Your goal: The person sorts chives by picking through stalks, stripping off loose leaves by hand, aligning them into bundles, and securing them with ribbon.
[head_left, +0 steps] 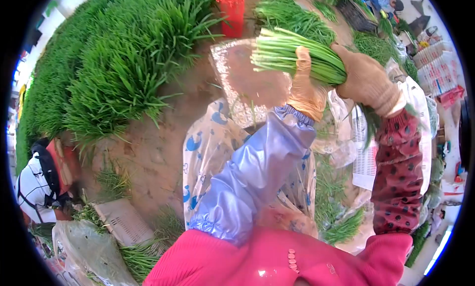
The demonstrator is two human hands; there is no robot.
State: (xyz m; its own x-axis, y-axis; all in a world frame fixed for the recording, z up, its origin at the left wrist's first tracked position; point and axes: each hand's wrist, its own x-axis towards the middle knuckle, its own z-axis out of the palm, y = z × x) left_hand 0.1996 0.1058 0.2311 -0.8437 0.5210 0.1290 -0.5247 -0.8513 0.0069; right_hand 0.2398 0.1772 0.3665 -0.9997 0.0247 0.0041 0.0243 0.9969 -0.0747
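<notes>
"Head view, pls: what'd your L hand [308, 85] have?"

"Clamped on a bundle of green stalks [302, 56], approx. mid-length, one digit up across the near side. Thin tan glove, shiny lilac sleeve [257, 172]."

"And R hand [365, 78]?"

"Closed on the same bundle, at the darker green end. Brown knit glove, dark red sleeve w/ black spots [398, 172]. So both were on it, L hand nearer the pale ends."

"Where was the bundle, exactly?"

"Up in front of me, pale ends to the L side of the view, partly over a flat sheet w/ a whitish speckled edge [225, 78]. Couldn't tell the height above it."

"Other stuff nearby?"

"Loose pile of greens [287, 11] just beyond the bundle, red container [232, 14] next to that, big mass of leafy greens [123, 53] on the L side. White slotted basket [363, 152] below R hand, approx. beside my spotted sleeve. Plastic cover w/ blue shapes [210, 137] over my lap, pink top [237, 261] on me."

"Anyone else?"

"Yep, 2 ppl: one in white w/ black straps [37, 187] at far L, one in a dark cap [388, 1] at top R, well apart from my hands. Pale crate [126, 221] near the first, lower L."
</notes>
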